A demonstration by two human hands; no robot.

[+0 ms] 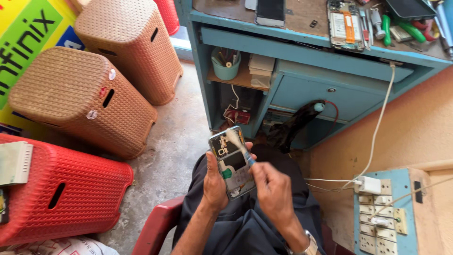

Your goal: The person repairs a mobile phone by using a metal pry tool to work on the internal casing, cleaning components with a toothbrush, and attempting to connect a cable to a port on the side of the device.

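Phone [230,163] cradled open-backed in left hand [214,182], tilted up for access; right hand [273,189] pinching brush [239,146], bristles on its insides.

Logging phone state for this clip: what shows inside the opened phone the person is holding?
The opened phone in the left hand shows a dark board area, a pale lower section and a green part. The brush in the right hand crosses the top; fingers cover the edges.
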